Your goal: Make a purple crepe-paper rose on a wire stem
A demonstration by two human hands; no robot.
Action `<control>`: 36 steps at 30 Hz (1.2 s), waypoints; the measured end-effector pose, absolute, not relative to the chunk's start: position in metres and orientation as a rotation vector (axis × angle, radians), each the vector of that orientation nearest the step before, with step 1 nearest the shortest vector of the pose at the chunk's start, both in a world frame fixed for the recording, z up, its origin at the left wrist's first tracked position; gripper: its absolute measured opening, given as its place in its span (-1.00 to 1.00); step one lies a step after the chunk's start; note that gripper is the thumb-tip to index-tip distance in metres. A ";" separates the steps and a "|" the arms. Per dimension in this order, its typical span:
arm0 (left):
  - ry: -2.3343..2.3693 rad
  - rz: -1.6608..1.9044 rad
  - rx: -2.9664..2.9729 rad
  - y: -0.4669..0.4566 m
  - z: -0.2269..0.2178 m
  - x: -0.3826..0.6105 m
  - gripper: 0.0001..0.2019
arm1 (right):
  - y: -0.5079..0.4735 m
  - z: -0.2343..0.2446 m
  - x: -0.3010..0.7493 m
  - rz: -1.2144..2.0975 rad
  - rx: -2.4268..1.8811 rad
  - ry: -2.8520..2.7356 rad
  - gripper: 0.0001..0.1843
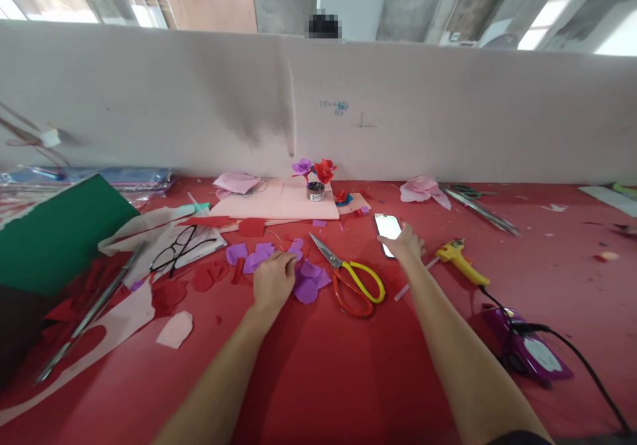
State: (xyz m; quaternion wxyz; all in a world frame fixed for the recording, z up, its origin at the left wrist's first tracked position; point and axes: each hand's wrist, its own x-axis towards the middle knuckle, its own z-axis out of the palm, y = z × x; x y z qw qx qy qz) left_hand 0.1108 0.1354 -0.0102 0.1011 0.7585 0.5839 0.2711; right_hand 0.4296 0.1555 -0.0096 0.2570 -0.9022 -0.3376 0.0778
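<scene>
My left hand (273, 280) rests knuckles-up on a scatter of purple paper petals (304, 284) on the red table, its fingers curled down onto the petals. My right hand (404, 243) reaches forward and lies over the near end of a lit phone (387, 227), fingers bent on it. Between both hands lie scissors (354, 280) with one yellow and one red handle, blades pointing away to the left.
A yellow glue gun (460, 262) and a purple iron-like tool (527, 350) with a black cable sit at right. Black glasses (176, 247), red petals (209, 274), green sheet (60, 233) lie left. Paper flowers (318, 170) in a tin stand on pink sheets by the wall.
</scene>
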 end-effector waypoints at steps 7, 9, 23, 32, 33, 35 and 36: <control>1.736 0.785 2.261 0.135 -0.010 0.110 -0.77 | 0.144 -0.008 0.438 0.195 -2.130 -0.819 -0.39; 1.738 0.795 2.268 0.135 -0.010 0.110 -0.77 | 0.137 -0.006 0.439 0.142 -1.964 -0.782 -0.57; 1.451 0.790 2.368 0.129 -0.005 0.113 -0.77 | 0.088 0.004 0.434 0.033 -1.494 -0.610 -0.87; 1.200 1.209 2.183 0.115 0.008 0.120 -0.73 | 0.068 0.022 0.340 0.347 -1.431 -1.262 -0.82; 1.166 1.214 2.169 0.113 0.008 0.121 -0.73 | 0.068 0.025 0.323 0.427 -1.419 -1.341 -0.86; 1.101 1.197 2.145 0.110 0.008 0.121 -0.73 | 0.070 0.031 0.294 0.565 -1.402 -1.402 -0.83; 1.086 1.190 2.124 0.109 0.008 0.121 -0.74 | 0.072 0.034 0.283 0.615 -1.380 -1.415 -0.82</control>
